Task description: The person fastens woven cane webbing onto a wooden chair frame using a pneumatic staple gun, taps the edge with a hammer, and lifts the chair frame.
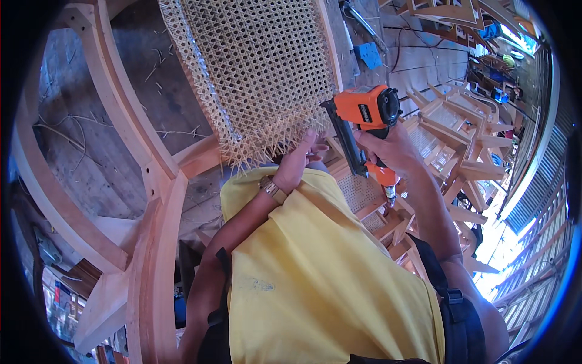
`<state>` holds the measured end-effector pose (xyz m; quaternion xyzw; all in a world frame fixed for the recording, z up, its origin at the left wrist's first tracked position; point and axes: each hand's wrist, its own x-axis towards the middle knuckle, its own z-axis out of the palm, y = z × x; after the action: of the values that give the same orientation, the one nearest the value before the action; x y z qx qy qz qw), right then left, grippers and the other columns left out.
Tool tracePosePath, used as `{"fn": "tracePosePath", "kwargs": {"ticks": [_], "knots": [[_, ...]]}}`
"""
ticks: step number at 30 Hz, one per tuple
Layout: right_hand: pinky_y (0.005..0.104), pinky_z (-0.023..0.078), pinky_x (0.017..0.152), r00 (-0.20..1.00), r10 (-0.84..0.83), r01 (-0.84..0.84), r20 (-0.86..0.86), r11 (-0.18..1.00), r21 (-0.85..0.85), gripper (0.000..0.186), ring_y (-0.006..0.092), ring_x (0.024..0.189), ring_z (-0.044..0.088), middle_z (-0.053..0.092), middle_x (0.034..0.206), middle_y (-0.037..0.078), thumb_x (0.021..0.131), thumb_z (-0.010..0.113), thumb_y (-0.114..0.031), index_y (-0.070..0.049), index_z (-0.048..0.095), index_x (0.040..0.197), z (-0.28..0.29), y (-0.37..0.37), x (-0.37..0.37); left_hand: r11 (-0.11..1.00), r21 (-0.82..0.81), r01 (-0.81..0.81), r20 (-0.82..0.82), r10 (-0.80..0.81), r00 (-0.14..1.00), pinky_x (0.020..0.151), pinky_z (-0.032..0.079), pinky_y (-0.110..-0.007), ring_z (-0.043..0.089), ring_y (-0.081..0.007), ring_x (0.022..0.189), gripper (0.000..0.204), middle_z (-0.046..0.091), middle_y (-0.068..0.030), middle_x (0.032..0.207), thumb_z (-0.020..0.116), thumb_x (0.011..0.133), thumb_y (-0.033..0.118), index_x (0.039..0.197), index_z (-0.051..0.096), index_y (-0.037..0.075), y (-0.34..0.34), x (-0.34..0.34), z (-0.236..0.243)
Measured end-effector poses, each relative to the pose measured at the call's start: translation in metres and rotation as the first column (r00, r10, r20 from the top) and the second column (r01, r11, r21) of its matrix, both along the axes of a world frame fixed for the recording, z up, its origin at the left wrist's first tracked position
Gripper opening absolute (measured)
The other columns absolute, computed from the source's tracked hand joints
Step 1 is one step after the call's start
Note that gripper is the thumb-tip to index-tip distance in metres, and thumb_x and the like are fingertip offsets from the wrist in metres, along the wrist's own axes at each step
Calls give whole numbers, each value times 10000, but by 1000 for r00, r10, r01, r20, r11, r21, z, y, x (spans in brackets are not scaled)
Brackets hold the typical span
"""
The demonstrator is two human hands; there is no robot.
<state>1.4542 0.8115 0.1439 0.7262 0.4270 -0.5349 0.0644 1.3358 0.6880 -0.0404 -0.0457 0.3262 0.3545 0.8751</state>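
Observation:
Woven cane webbing (254, 67) with frayed strand ends stretches across a wooden frame in front of me. My right hand (394, 148) is closed round the handle of an orange and black nail gun (364, 106). The gun's nose is beside the right corner of the cane's frayed near edge. At that same edge is my left hand (296, 162), a watch on its wrist. Its fingers are apart and reach up to the loose strands; part of them is hard to make out.
A curved wooden frame (163, 224) rises at my left. Several wooden chair frames (454, 133) are stacked at the right. Beyond the cane, a blue piece (367, 54) and a metal tool (364, 24) lie on a wooden surface. Cane scraps litter the floor (139, 60).

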Motion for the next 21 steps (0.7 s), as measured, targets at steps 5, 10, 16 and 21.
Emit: {"fn": "tracePosePath", "kwargs": {"ticks": [5,10,16,21], "knots": [[247,443,497,999,29,-29,28,1000,-3,247,69,538,528,556,673,-14,836,684,-150,-60,571,1036,-5,1,1,997,-25,-79,-150,75,986,828,457,-293,617,-165,959,501,626,-81,1186,436,979,504,1206,577,81,14,19,14],[274,447,523,998,45,-44,31,998,-36,393,69,558,513,575,704,-22,827,685,-161,-108,593,1205,-7,6,2,997,-59,45,-433,-67,899,722,479,-245,638,-110,820,540,679,-58,961,468,957,540,1065,656,45,25,22,25],[276,474,543,995,91,-93,-34,994,-62,388,74,574,536,614,740,-5,814,685,-152,-108,613,1194,-11,12,0,1000,-5,7,-520,-8,854,711,437,-254,575,-107,768,649,673,-70,978,368,947,635,1162,636,83,21,32,19],[275,474,545,994,112,-111,17,992,-54,374,77,567,533,612,735,-10,812,683,-172,-115,629,1177,-14,12,-3,994,-48,93,-536,-105,838,707,463,-260,590,-105,771,532,665,-44,908,426,983,517,1094,643,45,32,18,34]]}}
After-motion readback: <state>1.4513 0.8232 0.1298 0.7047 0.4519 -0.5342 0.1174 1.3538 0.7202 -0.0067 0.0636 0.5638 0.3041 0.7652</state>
